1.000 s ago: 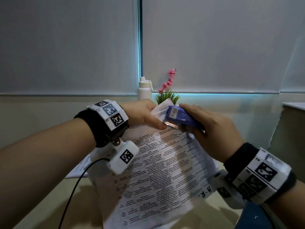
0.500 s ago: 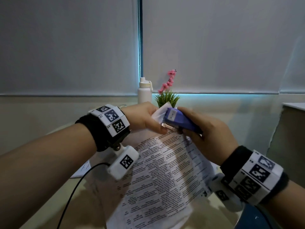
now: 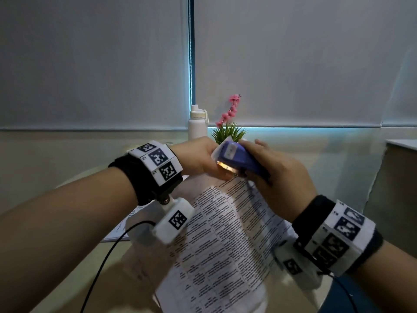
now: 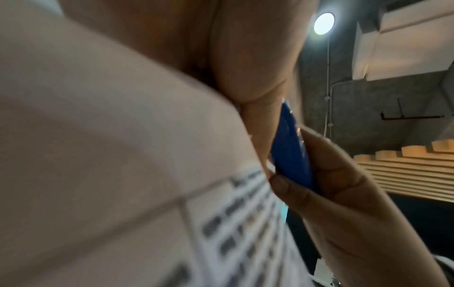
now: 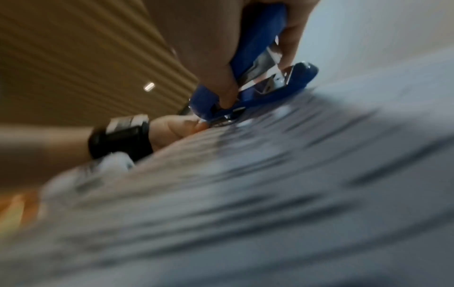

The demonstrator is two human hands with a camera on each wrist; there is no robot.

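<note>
Held up above a beige desk (image 3: 126,285), a sheaf of white paper printed with dense black text (image 3: 225,233) hangs from the person's left hand (image 3: 198,157), whose thumb and curled fingers pinch its top corner. The right hand (image 3: 279,177), just to the right and touching the left, is wrapped around a blue plastic stapler with a shiny metal insert (image 3: 237,158), thumb beneath and fingers over the top. The stapler's front end sits at the pinched corner, right against the left thumb; the right wrist view shows its mouth parted over the sheet's edge. Beyond both hands stand a white lidded bottle (image 3: 197,123) and a small green plant with a pink flower sprig (image 3: 228,129). Below the left wrist, another printed sheet (image 3: 121,229) lies flat on the desk.
</note>
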